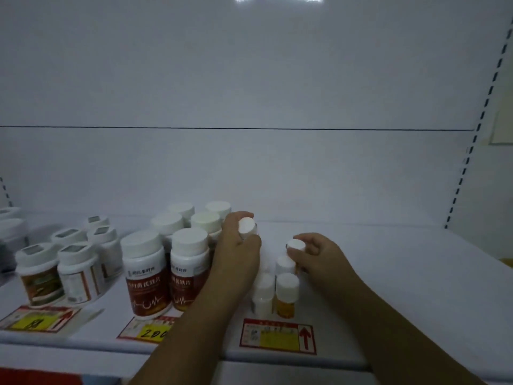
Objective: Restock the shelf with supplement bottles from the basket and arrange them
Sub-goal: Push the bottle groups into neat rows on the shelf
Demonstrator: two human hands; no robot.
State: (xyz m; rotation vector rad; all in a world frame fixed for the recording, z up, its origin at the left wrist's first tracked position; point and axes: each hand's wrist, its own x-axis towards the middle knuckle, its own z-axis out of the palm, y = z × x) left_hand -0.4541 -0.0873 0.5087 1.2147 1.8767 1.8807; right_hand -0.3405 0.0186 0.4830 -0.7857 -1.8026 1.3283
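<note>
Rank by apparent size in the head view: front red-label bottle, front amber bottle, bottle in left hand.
1. Front red-label bottle, clearly largest.
2. Front amber bottle.
3. Bottle in the left hand: mostly hidden, farther back, so its rank is unsure.

I see the widest open room on the white shelf [402,273] at the right of the frame: bare board from my right hand [319,255] out to the slotted upright [469,151]. The back strip, centre to right, is bare too, with tall clearance above. At centre, the small white-capped bottles [280,290] stand in a tight cluster between my wrists, blocking that lane. Just left of my left hand [238,245], the large red-labelled bottles [166,262] form a packed block running back. Farther left, the square-lidded jars [69,262] crowd the lower left. Price tags [277,339] lie flat along the front edge.
</note>
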